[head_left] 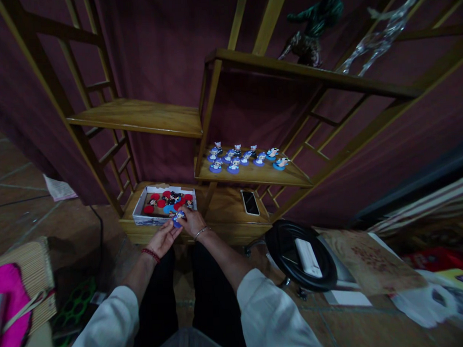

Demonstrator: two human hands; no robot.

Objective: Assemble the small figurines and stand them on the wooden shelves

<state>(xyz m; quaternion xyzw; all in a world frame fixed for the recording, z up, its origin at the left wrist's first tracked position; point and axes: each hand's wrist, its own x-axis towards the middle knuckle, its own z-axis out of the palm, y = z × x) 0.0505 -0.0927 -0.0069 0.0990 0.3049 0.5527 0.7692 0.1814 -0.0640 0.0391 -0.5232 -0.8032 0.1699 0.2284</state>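
Between my two hands is a small figurine with a purple base. My right hand grips it from the right, and my left hand closes on its lower left side. Just beyond my hands sits an open cardboard box holding several figurines on red and blue bases, lying in a jumble. Higher up to the right, a wooden shelf carries several standing figurines. Those with purple bases, such as a purple figurine, stand in front and middle, and a blue-based figurine stands at the right end.
A phone lies on the low wooden ledge right of the box. An upper shelf juts out at the left. Green and clear statues stand on the top right shelf. A round black stool bearing a white box stands at right.
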